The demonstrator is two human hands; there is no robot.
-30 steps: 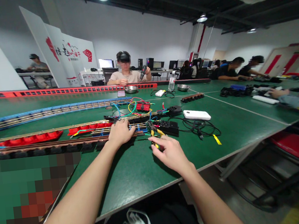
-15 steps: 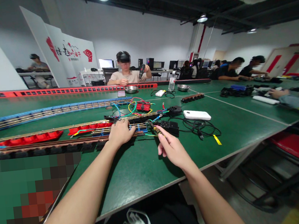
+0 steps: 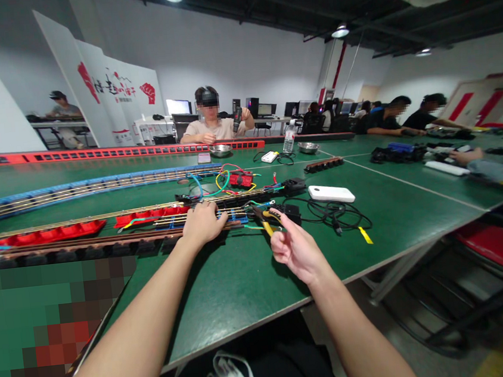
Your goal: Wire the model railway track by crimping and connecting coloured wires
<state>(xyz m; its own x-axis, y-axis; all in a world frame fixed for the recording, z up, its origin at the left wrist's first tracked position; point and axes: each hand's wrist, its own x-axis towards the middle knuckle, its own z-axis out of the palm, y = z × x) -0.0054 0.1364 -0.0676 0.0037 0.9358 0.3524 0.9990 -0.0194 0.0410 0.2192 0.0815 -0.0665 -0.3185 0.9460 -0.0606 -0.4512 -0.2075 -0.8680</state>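
Note:
My left hand (image 3: 204, 224) presses down over a blue rail section (image 3: 237, 213) with metal strips along it, fingers curled across its far side. My right hand (image 3: 300, 248) holds pliers (image 3: 268, 228) with yellow-and-black handles, which stand spread apart. The dark jaws are at the right end of the blue section, by the thin wires there; whether they grip a wire I cannot tell. A green wire (image 3: 259, 203) with a ring terminal runs just beyond the jaws. Behind the pliers lies a black box-shaped part (image 3: 292, 212), partly covered by my right hand.
Brown rails (image 3: 82, 245) and red holders (image 3: 58, 233) lie to the left, with a blue rail (image 3: 98, 185) behind. A red block (image 3: 240, 179) with wires, a white power bank (image 3: 332, 194) and a black cable (image 3: 326, 216) are near. A co-worker (image 3: 212, 120) sits opposite.
The pliers' handles have spread apart, and my right hand has turned and drawn slightly right. The green wire's ring end has shifted a little. My left hand stays in place.

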